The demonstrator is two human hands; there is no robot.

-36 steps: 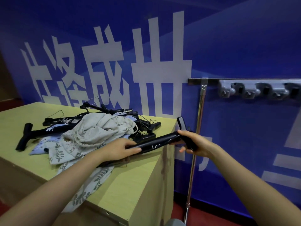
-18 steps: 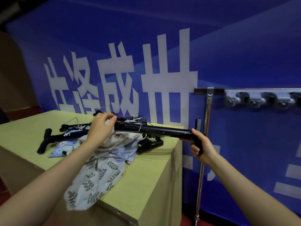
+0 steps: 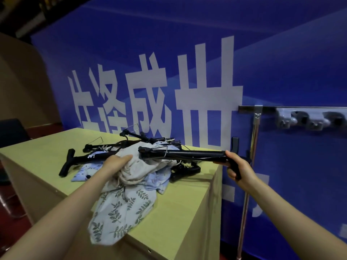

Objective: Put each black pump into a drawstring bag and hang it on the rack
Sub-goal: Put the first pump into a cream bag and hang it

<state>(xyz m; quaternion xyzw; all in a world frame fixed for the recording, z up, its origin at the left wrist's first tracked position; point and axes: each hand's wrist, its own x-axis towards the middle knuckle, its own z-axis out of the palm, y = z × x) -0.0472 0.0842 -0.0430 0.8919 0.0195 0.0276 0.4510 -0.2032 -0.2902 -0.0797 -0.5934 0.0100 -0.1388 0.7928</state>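
Observation:
My right hand (image 3: 239,167) grips the T-handle of a black pump (image 3: 185,155) and holds it level above the pile, its far end pointing left. My left hand (image 3: 117,162) grips a beige drawstring bag (image 3: 142,168) lying on top of the heap, just under the pump's far end. A leaf-print bag (image 3: 120,212) hangs over the table's front edge. Another black pump (image 3: 82,159) lies on the table to the left, with more pumps (image 3: 142,136) tangled behind the bags. The rack (image 3: 300,117) with grey hooks is on the blue wall at the right.
The pile rests on a yellow-green table (image 3: 184,212) whose right corner stands close to the rack's chrome pole (image 3: 249,175). A light blue patterned bag (image 3: 155,182) lies under the beige one. A dark chair (image 3: 11,132) stands at the far left.
My left hand let go of the pump's far end and came down onto the beige bag. My right hand keeps the pump lifted level above the pile.

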